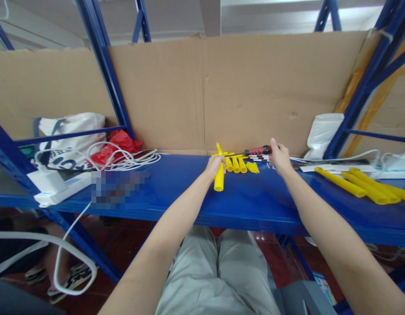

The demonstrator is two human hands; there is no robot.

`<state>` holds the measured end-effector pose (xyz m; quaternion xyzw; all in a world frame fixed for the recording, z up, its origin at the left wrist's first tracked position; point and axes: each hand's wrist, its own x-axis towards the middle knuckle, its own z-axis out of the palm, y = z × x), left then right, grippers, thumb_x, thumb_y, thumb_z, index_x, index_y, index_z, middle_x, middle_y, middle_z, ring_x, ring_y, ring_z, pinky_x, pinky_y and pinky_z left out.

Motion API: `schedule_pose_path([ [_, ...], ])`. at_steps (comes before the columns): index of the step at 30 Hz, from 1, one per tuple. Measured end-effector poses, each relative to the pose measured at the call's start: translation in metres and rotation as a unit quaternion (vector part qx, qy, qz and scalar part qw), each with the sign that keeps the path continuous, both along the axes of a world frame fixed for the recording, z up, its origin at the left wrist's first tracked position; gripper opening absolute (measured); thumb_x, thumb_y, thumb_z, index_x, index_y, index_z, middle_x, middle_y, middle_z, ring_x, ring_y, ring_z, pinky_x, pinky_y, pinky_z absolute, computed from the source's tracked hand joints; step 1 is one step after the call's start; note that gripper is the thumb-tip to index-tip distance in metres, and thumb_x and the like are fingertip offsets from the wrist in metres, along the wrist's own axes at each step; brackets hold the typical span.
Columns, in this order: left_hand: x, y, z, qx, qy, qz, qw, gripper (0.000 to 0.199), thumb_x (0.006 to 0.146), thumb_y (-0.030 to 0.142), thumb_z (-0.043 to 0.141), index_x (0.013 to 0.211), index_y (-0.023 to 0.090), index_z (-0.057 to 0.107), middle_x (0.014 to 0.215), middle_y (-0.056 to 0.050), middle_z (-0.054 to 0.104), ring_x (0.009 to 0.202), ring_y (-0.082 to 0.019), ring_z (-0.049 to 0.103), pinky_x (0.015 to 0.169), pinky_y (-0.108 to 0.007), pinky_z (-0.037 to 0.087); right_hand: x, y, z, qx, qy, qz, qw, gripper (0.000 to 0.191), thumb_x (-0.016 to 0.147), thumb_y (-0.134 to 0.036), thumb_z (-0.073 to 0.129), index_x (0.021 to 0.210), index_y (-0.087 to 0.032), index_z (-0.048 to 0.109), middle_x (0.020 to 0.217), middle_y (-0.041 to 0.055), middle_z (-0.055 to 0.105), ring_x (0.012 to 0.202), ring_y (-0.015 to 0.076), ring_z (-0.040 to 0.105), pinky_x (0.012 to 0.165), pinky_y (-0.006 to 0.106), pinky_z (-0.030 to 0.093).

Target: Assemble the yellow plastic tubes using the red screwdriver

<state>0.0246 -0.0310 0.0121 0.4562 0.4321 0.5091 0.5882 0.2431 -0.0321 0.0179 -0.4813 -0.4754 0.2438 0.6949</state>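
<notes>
A yellow cone-shaped piece with a crossbar is in my left hand, whose fingers are closed round it above the blue shelf. My right hand grips the end of a red and black screwdriver. The screwdriver lies level, its thin shaft pointing left to the crossbar of the yellow piece; whether the tip touches it is too small to tell. Just right of my left hand, several similar yellow pieces stand in a row, with small flat yellow parts beside them.
Long yellow tubes lie at the right of the blue shelf. White cables, a power strip, a red plastic bag and a cloth bag are at the left. Cardboard stands behind. A person's shoes show at lower left.
</notes>
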Motion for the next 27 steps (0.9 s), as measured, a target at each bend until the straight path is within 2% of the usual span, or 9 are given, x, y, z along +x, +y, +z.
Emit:
schedule_pose_path([
  [5, 0.0004, -0.0009, 0.0002, 0.012, 0.005, 0.0, 1.0, 0.018, 0.062, 0.005, 0.049, 0.054, 0.019, 0.043, 0.035, 0.003, 0.042, 0.027, -0.01, 0.037, 0.035, -0.023, 0.029, -0.003, -0.0028, 0.0043, -0.007, 0.024, -0.006, 1.0, 0.038, 0.072, -0.053, 0.068, 0.075, -0.024, 0.043, 0.04, -0.0097, 0.037, 0.032, 0.0097, 0.035, 0.031, 0.022, 0.022],
  [8, 0.0003, -0.001, 0.0005, 0.011, 0.015, 0.0, 1.0, 0.017, 0.061, 0.005, 0.048, 0.053, 0.019, 0.043, 0.035, 0.003, 0.042, 0.027, -0.01, 0.038, 0.035, -0.023, 0.03, -0.0036, -0.0032, 0.0043, 0.0, 0.007, -0.012, 1.0, 0.041, 0.072, -0.059, 0.066, 0.073, -0.024, 0.043, 0.042, -0.0074, 0.041, 0.033, 0.01, 0.037, 0.031, 0.023, 0.023],
  [11, 0.0003, -0.0009, -0.0001, 0.011, 0.018, -0.001, 1.0, 0.017, 0.061, 0.006, 0.049, 0.054, 0.019, 0.043, 0.035, 0.003, 0.042, 0.027, -0.01, 0.038, 0.036, -0.023, 0.03, -0.0029, -0.0025, 0.0026, 0.004, 0.001, -0.009, 1.0, 0.045, 0.073, -0.064, 0.063, 0.071, -0.024, 0.042, 0.038, -0.0084, 0.034, 0.032, 0.0089, 0.032, 0.031, 0.023, 0.021],
  [14, 0.0006, -0.0009, -0.001, 0.015, 0.02, -0.002, 1.0, 0.017, 0.062, 0.007, 0.049, 0.054, 0.02, 0.043, 0.035, 0.003, 0.042, 0.027, -0.01, 0.037, 0.035, -0.023, 0.03, -0.0037, -0.0026, 0.0036, -0.005, 0.022, -0.006, 1.0, 0.039, 0.074, -0.055, 0.067, 0.073, -0.024, 0.043, 0.038, -0.0101, 0.031, 0.031, 0.0086, 0.031, 0.031, 0.022, 0.021],
  [16, 0.0007, -0.0006, -0.0014, 0.019, 0.024, -0.002, 1.0, 0.017, 0.063, 0.007, 0.048, 0.053, 0.02, 0.043, 0.034, 0.003, 0.041, 0.026, -0.01, 0.037, 0.035, -0.023, 0.03, -0.0048, -0.0034, 0.0054, -0.007, 0.033, -0.007, 0.999, 0.036, 0.074, -0.051, 0.068, 0.074, -0.024, 0.044, 0.041, -0.0092, 0.037, 0.032, 0.0092, 0.035, 0.031, 0.022, 0.023],
  [19, 0.0005, 0.0008, -0.002, 0.017, 0.032, -0.002, 0.999, 0.016, 0.062, 0.007, 0.048, 0.053, 0.019, 0.043, 0.034, 0.002, 0.042, 0.027, -0.011, 0.039, 0.035, -0.024, 0.031, -0.0055, -0.0046, 0.0061, -0.007, 0.034, -0.009, 0.999, 0.04, 0.076, -0.057, 0.066, 0.075, -0.023, 0.044, 0.046, -0.0071, 0.044, 0.034, 0.0096, 0.039, 0.03, 0.022, 0.024],
  [22, -0.0002, 0.0031, -0.0031, 0.01, 0.034, -0.012, 0.999, 0.016, 0.062, 0.008, 0.051, 0.053, 0.019, 0.043, 0.035, 0.002, 0.043, 0.027, -0.011, 0.04, 0.035, -0.023, 0.031, -0.0049, -0.0053, 0.0048, -0.009, 0.024, -0.003, 1.0, 0.045, 0.077, -0.063, 0.062, 0.073, -0.023, 0.043, 0.04, -0.0089, 0.035, 0.031, 0.0082, 0.032, 0.03, 0.022, 0.02],
  [24, -0.0004, 0.004, -0.0036, 0.008, 0.028, -0.019, 0.999, 0.017, 0.062, 0.009, 0.053, 0.053, 0.02, 0.043, 0.035, 0.003, 0.043, 0.027, -0.011, 0.04, 0.035, -0.023, 0.03, -0.0052, -0.0059, 0.0049, -0.012, 0.031, -0.002, 0.999, 0.041, 0.078, -0.057, 0.064, 0.072, -0.023, 0.042, 0.037, -0.0107, 0.029, 0.03, 0.0074, 0.029, 0.03, 0.021, 0.02],
  [27, 0.0, 0.0037, -0.0035, 0.001, 0.026, -0.019, 0.999, 0.017, 0.063, 0.01, 0.052, 0.053, 0.02, 0.042, 0.035, 0.002, 0.042, 0.026, -0.011, 0.039, 0.034, -0.023, 0.029, -0.0064, -0.0064, 0.0066, -0.022, 0.045, -0.017, 0.999, 0.031, 0.079, -0.044, 0.066, 0.074, -0.023, 0.043, 0.038, -0.0103, 0.034, 0.03, 0.0082, 0.033, 0.03, 0.021, 0.022],
])
